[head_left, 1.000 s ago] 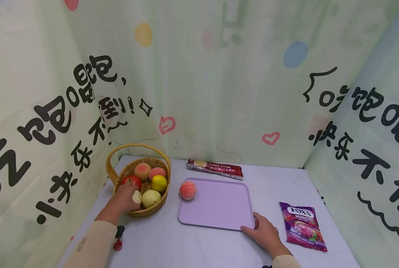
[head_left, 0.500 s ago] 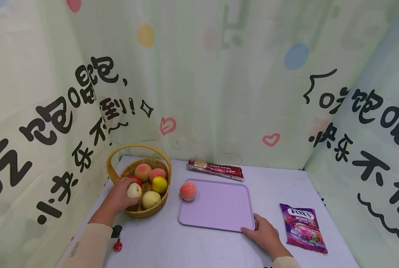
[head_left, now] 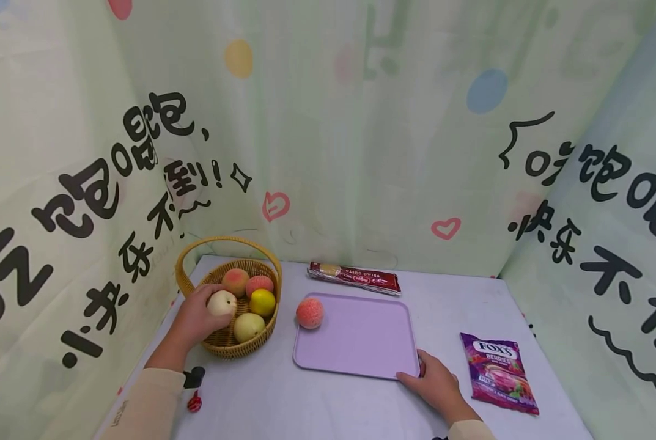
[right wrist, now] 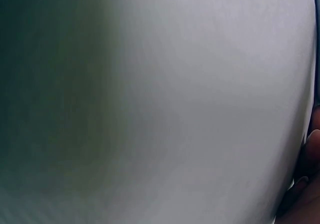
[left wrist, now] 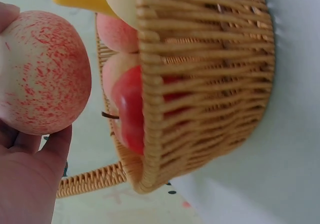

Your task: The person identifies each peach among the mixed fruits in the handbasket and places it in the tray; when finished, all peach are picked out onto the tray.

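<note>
My left hand [head_left: 198, 315] grips a pale peach [head_left: 222, 303] at the left side of the wicker basket [head_left: 230, 349]. In the left wrist view, red speckles cover this peach [left wrist: 55, 74], which is outside the basket's rim and above it. A red apple [left wrist: 131, 109] with a dark stem lies inside. Other fruit in the basket includes an orange-pink peach [head_left: 235, 282], a pinker one [head_left: 259, 285], a yellow fruit [head_left: 262, 302] and a pale green round fruit [head_left: 249, 327]. My right hand [head_left: 436, 382] holds the near right corner of the purple tray [head_left: 361, 342].
A coral-pink peach [head_left: 309, 313] sits on the tray's left edge. Behind the tray lies a long red snack packet [head_left: 354, 277]. To the right is a purple candy bag [head_left: 499, 374]. A small red ball-shaped charm [head_left: 194, 402] hangs by my left wrist. Printed curtains surround the table.
My left hand has risen from low in the basket, with the pale peach in its grip, and now covers the red apple in the head view. My right hand stays at the tray corner.
</note>
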Motion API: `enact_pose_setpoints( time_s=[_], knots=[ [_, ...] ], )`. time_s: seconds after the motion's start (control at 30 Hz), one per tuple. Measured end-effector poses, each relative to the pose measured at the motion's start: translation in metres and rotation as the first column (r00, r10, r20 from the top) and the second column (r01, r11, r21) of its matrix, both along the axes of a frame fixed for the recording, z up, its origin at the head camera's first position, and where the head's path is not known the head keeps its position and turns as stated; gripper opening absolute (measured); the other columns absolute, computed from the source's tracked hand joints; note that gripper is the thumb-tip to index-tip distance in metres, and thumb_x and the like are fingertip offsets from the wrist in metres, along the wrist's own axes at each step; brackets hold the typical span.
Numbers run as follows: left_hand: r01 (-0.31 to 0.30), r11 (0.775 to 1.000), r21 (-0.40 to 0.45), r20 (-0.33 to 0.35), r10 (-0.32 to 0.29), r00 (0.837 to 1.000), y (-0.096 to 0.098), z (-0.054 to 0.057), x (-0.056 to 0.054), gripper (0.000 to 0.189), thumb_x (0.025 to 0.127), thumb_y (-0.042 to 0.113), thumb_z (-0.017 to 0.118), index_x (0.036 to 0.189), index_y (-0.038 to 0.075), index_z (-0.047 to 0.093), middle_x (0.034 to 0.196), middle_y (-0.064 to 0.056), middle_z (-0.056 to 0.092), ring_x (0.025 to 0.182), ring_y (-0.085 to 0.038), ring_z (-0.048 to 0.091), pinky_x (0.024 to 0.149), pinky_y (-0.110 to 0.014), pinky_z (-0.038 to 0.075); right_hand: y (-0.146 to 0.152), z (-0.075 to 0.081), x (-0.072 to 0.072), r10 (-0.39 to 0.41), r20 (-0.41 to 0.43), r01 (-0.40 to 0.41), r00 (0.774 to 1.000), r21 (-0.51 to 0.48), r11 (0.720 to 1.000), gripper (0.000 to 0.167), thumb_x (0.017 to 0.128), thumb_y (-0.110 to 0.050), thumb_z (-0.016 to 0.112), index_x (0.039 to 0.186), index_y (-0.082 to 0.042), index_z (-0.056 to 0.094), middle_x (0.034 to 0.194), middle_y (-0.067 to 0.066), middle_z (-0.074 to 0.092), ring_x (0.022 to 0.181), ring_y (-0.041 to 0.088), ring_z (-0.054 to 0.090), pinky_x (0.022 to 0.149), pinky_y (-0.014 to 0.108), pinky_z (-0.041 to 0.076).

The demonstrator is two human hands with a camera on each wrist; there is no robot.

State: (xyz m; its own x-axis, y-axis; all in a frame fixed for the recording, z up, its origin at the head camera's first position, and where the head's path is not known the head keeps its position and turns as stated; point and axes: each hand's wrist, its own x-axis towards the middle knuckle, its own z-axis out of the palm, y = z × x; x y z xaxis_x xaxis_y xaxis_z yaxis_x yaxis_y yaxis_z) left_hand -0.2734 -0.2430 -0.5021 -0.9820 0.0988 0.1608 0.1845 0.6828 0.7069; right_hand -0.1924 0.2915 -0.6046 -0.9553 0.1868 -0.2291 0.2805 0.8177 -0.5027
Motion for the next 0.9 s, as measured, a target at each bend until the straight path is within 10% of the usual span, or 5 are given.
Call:
enact_pose_setpoints(
  time_s=[0.9],
  knots=[
    [0.096,0.980,0.176,0.009,-0.099,0.995,0.068,0.014,0.006,0.068,0.081,0.025,0.087,0.141,0.014,0.057,0.135,-0.007,0.058,0.109,-0.030,0.059,0.087,-0.046,0.058,-0.002,0.005,0.003,-0.012,0.005,0.012,1.000,0.001,1.000,0.118,0.068,-0.077,0.078,0.147,0.006,0.047,0.115,0.015,0.069,0.098,0.027,0.060,0.091,0.061,0.043]
  ],
)
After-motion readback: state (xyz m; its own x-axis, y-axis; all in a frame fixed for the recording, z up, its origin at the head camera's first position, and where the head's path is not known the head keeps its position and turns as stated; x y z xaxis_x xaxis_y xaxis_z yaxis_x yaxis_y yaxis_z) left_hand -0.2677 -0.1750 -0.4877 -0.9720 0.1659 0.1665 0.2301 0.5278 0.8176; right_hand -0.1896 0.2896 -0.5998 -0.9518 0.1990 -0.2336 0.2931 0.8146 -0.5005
